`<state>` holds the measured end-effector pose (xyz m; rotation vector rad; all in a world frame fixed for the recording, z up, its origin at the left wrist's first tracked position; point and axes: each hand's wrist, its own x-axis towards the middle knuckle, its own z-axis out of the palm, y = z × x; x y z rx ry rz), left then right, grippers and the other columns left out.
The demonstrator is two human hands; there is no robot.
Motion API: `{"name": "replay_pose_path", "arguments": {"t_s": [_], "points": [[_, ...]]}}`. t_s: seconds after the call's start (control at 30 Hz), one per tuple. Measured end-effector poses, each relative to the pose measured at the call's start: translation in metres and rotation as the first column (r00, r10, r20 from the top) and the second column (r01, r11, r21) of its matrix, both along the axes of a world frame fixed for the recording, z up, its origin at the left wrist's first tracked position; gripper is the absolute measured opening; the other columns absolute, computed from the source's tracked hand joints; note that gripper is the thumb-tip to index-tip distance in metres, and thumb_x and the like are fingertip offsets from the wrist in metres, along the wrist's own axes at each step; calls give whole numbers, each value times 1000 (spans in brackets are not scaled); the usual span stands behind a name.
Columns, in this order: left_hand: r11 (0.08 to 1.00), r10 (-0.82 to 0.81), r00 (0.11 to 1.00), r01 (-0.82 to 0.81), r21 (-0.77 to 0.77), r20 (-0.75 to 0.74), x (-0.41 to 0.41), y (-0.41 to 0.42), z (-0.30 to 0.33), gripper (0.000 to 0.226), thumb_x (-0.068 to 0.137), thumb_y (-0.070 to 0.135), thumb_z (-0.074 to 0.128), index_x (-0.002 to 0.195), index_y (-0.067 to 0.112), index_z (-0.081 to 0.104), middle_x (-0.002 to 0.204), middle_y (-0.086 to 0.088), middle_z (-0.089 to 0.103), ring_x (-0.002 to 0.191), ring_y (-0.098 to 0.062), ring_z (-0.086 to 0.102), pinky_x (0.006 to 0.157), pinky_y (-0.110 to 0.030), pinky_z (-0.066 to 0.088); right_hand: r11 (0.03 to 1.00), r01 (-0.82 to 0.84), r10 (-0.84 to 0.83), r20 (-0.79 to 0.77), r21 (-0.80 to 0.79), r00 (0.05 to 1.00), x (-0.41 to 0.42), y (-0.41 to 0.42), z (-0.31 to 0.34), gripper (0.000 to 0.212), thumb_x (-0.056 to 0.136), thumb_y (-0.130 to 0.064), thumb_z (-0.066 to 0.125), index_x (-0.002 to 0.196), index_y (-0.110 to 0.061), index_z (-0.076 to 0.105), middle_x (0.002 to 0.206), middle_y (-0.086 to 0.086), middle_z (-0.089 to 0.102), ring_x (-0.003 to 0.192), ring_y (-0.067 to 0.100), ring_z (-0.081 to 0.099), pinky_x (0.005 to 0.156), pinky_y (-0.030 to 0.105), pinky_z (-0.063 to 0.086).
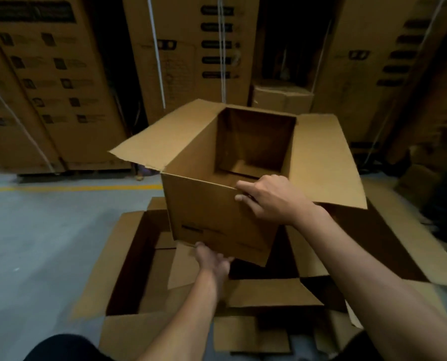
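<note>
An empty brown cardboard box point(212, 204) with its top flaps spread open is held tilted in the air at the centre of the head view. My right hand point(271, 199) pinches the near top rim of the box, fingers curled over the edge. My left hand point(213, 259) grips the box's lower near edge from underneath. Below the lifted box lies a larger open cardboard box point(123, 259) on the floor, with flat cardboard pieces inside it.
Tall printed cartons point(53, 82) bound with white straps stand along the back. A small closed carton point(282, 99) sits in a gap between them. Grey floor point(34, 230) with a yellow line point(73, 188) lies to the left. Flattened cardboard point(251, 334) lies near my feet.
</note>
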<state>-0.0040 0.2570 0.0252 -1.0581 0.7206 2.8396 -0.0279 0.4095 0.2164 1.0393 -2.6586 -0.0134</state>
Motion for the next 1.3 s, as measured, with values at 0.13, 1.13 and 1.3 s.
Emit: {"name": "replay_pose_path", "arguments": {"t_s": [0.13, 1.13, 1.3], "points": [[979, -158, 980, 172, -113, 125, 3, 17, -29, 47, 114, 34, 28, 148, 13, 52, 128, -17, 63, 125, -40, 56, 116, -64, 39, 999, 45, -44, 53, -11, 998, 4, 39, -32, 41, 111, -49, 37, 140, -25, 55, 80, -7, 57, 62, 7, 52, 55, 23, 42], [898, 104, 955, -210, -387, -278, -13, -37, 64, 97, 83, 82, 66, 160, 50, 17, 144, -1, 59, 122, -30, 65, 95, -61, 57, 818, 127, -256, -157, -560, 954, 26, 13, -44, 54, 108, -60, 35, 122, -20, 68, 61, -9, 56, 47, 7, 51, 42, 31, 48], [466, 132, 856, -499, -730, -501, -38, -63, 178, 94, 89, 83, 57, 164, 38, 23, 158, 8, 48, 137, -15, 54, 111, -43, 51, 258, 179, -108, 156, -949, 982, 8, -1, -30, 65, 104, -67, 45, 135, -14, 66, 72, 2, 71, 60, 20, 67, 54, 48, 58]]}}
